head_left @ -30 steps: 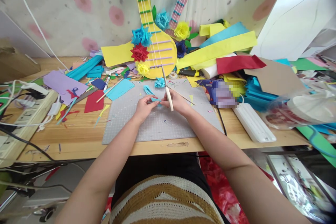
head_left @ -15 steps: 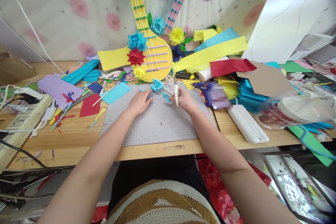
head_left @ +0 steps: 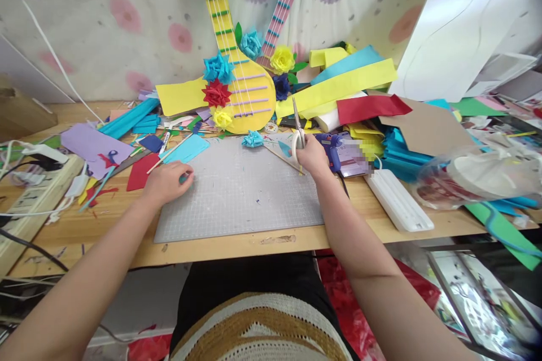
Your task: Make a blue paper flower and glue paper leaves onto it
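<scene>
My left hand [head_left: 170, 181] is at the left edge of the grey cutting mat [head_left: 237, 203], its fingers curled round a small blue paper scrap [head_left: 184, 178], which is mostly hidden. In my right hand [head_left: 312, 153] are white-handled scissors [head_left: 298, 127], blades pointing away from me. A blue leaf-shaped piece [head_left: 284, 148] shows beside the scissors' handle; I cannot tell whether the hand touches it. A thin stick [head_left: 279, 157] runs under that hand. At the back of the mat lies a blue paper flower [head_left: 253, 139].
A yellow paper lute-like instrument [head_left: 254, 90] with paper flowers leans at the back. Coloured paper strips [head_left: 347, 83] pile up on the right, near a blue glue gun [head_left: 332, 146], a phone [head_left: 354, 159] and a white power strip [head_left: 398, 198]. Another power strip [head_left: 46, 197] is at far left.
My left hand has moved left and towards me, off the middle of the mat, and its fingers have curled. My right hand has shifted slightly right with the scissors.
</scene>
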Available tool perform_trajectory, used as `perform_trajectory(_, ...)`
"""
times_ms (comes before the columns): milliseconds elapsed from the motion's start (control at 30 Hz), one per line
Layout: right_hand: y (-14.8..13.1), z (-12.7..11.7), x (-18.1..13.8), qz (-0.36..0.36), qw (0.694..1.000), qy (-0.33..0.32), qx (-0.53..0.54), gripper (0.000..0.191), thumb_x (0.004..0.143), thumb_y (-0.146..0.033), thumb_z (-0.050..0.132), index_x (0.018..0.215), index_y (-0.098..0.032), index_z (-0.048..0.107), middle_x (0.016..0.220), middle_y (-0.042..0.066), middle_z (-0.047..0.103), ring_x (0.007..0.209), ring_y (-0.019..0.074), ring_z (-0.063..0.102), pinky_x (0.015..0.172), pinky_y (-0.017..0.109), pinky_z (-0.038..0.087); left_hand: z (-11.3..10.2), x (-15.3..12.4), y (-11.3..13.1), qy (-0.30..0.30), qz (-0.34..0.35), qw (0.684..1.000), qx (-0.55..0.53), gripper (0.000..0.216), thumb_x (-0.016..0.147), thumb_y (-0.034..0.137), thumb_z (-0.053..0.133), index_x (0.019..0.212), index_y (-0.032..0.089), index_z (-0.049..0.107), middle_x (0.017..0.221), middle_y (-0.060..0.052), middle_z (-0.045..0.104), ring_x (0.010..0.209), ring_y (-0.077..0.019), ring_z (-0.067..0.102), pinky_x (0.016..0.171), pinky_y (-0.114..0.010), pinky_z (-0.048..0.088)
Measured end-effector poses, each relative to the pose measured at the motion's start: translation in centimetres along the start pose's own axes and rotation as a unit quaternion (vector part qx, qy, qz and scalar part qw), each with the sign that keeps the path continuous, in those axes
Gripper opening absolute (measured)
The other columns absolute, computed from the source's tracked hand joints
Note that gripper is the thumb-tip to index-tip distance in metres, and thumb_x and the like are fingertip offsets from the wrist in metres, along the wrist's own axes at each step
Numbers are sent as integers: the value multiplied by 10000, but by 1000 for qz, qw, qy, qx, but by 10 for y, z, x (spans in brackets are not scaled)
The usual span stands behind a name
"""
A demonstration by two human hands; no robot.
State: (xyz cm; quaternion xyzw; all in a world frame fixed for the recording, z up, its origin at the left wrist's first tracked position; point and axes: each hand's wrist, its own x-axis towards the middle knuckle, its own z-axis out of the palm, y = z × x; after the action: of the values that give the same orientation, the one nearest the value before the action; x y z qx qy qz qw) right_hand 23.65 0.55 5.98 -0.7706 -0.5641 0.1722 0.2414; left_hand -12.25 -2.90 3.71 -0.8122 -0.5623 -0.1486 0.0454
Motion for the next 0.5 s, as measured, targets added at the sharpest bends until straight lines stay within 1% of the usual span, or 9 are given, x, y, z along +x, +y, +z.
perform_trajectory(67, -2, -2, -1, 11, 1000, 0, -26, 348, 709, -282, 545, 1044, -192, 521, 998, 121, 637, 950, 292, 575, 762, 385, 431, -5, 9, 4, 17, -18, 1000, 16, 197, 768, 326, 441, 736, 220, 603, 611, 1, 595, 699, -172, 599, 890, -322, 413)
perform_trajectory(100, -2, -3, -1, 15, 999, 0, -33, 351, 708, -282, 545, 1046, -193, 520, 1003, 123, 636, 957, 296, 573, 762, 386, 433, -6, 16, 9, 33, -43, 998, 16, 195, 767, 328, 444, 716, 215, 595, 597, -6, 581, 735, -190, 599, 841, -323, 430)
perform_trajectory(167, -1, -2, 0, 20, 999, 3, -43, 353, 710, -283, 538, 1050, -193, 517, 1011, 126, 634, 962, 294, 573, 762, 384, 436, -4, 38, 23, 59, -105, 993, -19, 177, 777, 312, 445, 737, 205, 579, 707, -23, 613, 769, -207, 601, 751, -323, 438)
perform_trajectory(233, 0, -1, 1, 24, 998, 2, -50, 355, 718, -279, 525, 1061, -190, 510, 1020, 127, 630, 961, 287, 575, 765, 382, 436, 3, 66, 41, 75, -139, 979, -129, 132, 763, 277, 489, 839, 199, 563, 845, -30, 633, 800, -195, 602, 730, -305, 440)
perform_trajectory(300, 2, 1, 3, 27, 998, 1, -54, 355, 727, -281, 516, 1070, -193, 503, 1023, 124, 627, 959, 279, 576, 769, 382, 435, 13, 99, 60, 100, -178, 940, -273, 222, 732, 263, 555, 934, 177, 516, 1013, -67, 607, 900, -184, 586, 771, -287, 446)
perform_trajectory(333, 3, 3, 4, 27, 998, 2, -55, 354, 728, -285, 518, 1070, -196, 503, 1022, 120, 627, 957, 276, 576, 770, 382, 434, 19, 115, 69, 106, -220, 913, -328, 293, 709, 279, 596, 962, 170, 498, 1069, -89, 584, 941, -186, 574, 802, -288, 443)
perform_trajectory(367, 4, 5, 5, 26, 998, 2, -55, 351, 727, -289, 522, 1066, -199, 506, 1016, 114, 628, 954, 272, 575, 771, 381, 434, 25, 129, 77, 102, -267, 882, -374, 364, 685, 319, 633, 983, 174, 484, 1105, -101, 566, 970, -192, 566, 818, -297, 438)
perform_trajectory(433, 6, 9, 7, 22, 998, 2, -52, 343, 714, -291, 539, 1044, -202, 519, 995, 104, 633, 942, 264, 577, 768, 369, 436, 35, 154, 92, 72, -339, 825, -447, 486, 638, 396, 677, 1019, 182, 463, 1141, -115, 546, 1012, -213, 553, 836, -322, 429)
perform_trajectory(500, 8, 14, 10, 14, 999, -4, -47, 337, 703, -288, 550, 1028, -199, 531, 976, 100, 638, 929, 255, 580, 759, 352, 439, 43, 170, 103, 54, -379, 787, -483, 581, 594, 455, 700, 1039, 175, 451, 1176, -129, 522, 1080, -236, 518, 844, -325, 423)
